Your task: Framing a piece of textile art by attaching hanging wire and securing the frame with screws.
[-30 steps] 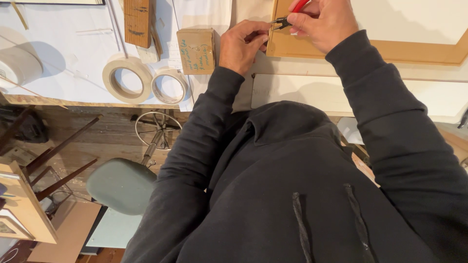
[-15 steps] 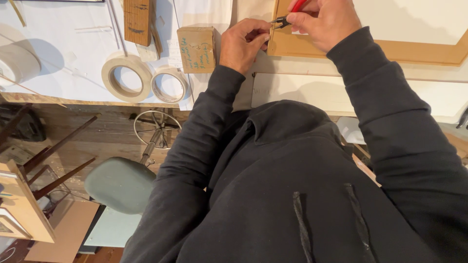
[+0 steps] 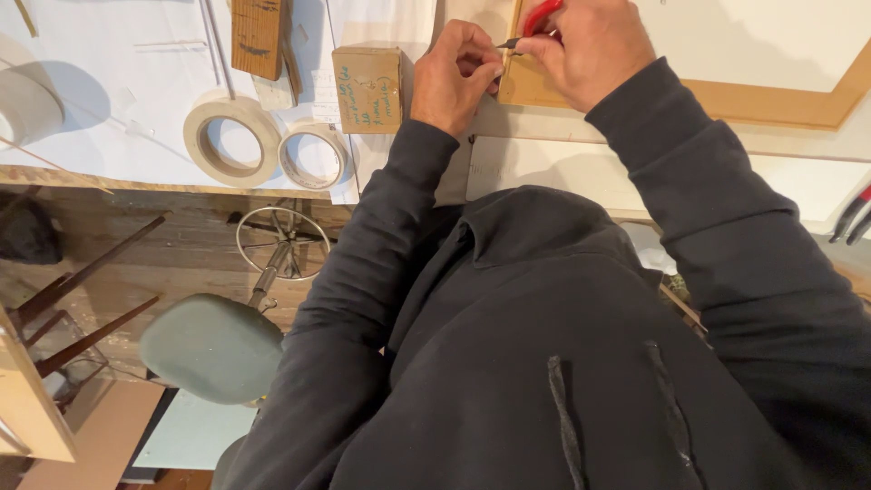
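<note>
My right hand [image 3: 590, 45] is closed around the red handles of small pliers [image 3: 535, 20], whose dark tip points left toward my left hand [image 3: 458, 73]. My left hand's fingers are pinched together just at that tip, on something too small for me to make out. Both hands rest on the near left corner of a wooden frame [image 3: 771, 100] lying on the white counter [image 3: 109, 54]. I judge I am working a small piece at the frame's edge; the next move calls for a steady grip and a fine squeeze. Left of my left hand stands a small cardboard box [image 3: 366, 89], then two rolls of tape [image 3: 231, 138], one larger, one smaller.
</note>
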